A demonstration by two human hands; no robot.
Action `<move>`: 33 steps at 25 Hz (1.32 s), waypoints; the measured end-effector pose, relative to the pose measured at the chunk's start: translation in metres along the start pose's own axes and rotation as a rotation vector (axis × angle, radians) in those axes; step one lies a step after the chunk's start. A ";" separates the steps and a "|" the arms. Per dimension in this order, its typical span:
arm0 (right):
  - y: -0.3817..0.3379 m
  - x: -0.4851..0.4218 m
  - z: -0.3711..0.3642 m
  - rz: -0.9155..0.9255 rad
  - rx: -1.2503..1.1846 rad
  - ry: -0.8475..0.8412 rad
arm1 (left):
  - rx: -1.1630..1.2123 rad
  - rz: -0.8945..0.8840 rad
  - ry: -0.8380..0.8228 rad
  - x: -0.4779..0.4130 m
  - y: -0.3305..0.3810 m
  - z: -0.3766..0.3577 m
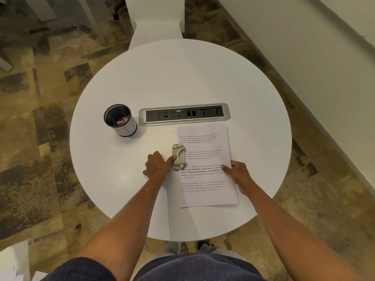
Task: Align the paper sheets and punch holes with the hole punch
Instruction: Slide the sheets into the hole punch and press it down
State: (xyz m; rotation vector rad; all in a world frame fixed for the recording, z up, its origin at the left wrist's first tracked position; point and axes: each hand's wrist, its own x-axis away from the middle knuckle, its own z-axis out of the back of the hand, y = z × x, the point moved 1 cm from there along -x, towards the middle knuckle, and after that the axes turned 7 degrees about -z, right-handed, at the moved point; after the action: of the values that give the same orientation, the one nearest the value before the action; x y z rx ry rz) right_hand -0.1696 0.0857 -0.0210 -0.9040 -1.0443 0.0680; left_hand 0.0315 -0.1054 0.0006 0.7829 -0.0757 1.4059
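A stack of printed white paper sheets lies on the round white table, right of centre. A metal hole punch sits over the middle of the stack's left edge. My left hand rests on the table beside the punch, its thumb touching the punch's lever side. My right hand grips the right edge of the sheets, thumb on top of the paper.
A silver power and socket strip is set into the table just beyond the sheets. A black mesh pen cup stands at the left. More white paper lies on the patterned floor at the lower left.
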 end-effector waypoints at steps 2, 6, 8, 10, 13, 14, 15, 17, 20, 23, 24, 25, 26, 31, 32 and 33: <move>-0.002 0.002 0.001 0.008 0.020 0.000 | -0.010 0.011 -0.027 -0.001 0.003 0.003; -0.004 0.006 -0.001 0.019 0.018 -0.005 | 0.048 -0.006 -0.008 0.005 0.007 0.005; -0.005 0.007 -0.001 0.017 0.019 -0.012 | 0.108 -0.043 0.019 0.010 0.007 0.004; -0.007 0.008 -0.001 0.013 0.025 -0.014 | 0.171 -0.087 0.043 0.013 0.011 0.006; -0.008 0.010 -0.001 0.010 0.029 -0.014 | 0.262 -0.167 0.043 0.016 0.017 0.001; -0.007 0.011 0.000 0.004 0.027 -0.020 | 0.295 -0.173 0.045 0.017 0.018 -0.001; -0.007 0.012 0.000 -0.002 0.021 -0.028 | 0.349 -0.163 0.052 0.016 0.018 -0.003; -0.006 0.012 0.001 -0.013 0.001 -0.039 | 0.482 -0.121 0.068 0.015 0.014 -0.005; -0.006 0.014 0.003 -0.027 -0.047 -0.063 | 0.616 -0.081 0.089 0.013 0.004 -0.001; -0.009 0.013 0.007 -0.022 -0.080 -0.082 | 0.685 -0.104 0.099 0.008 -0.006 0.009; -0.011 0.013 0.008 -0.016 -0.094 -0.086 | 0.708 -0.103 0.099 0.006 -0.009 0.014; -0.013 0.013 0.009 -0.008 -0.109 -0.093 | 0.730 -0.096 0.104 0.005 -0.013 0.019; -0.015 0.012 0.010 -0.002 -0.121 -0.099 | 0.747 -0.088 0.116 0.004 -0.017 0.025; -0.027 0.010 0.011 0.017 -0.153 -0.095 | 0.776 -0.037 0.182 -0.005 -0.050 0.055; -0.029 0.010 0.010 0.020 -0.155 -0.097 | 0.775 -0.020 0.194 -0.007 -0.058 0.060; -0.031 0.010 0.009 0.023 -0.158 -0.099 | 0.771 -0.007 0.205 -0.009 -0.065 0.064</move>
State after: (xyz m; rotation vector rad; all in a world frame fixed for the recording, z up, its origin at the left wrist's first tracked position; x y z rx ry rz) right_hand -0.1827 0.0754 0.0089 -1.0650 -1.1433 0.0501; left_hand 0.1135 -0.1449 0.0152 1.2517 0.6623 1.5044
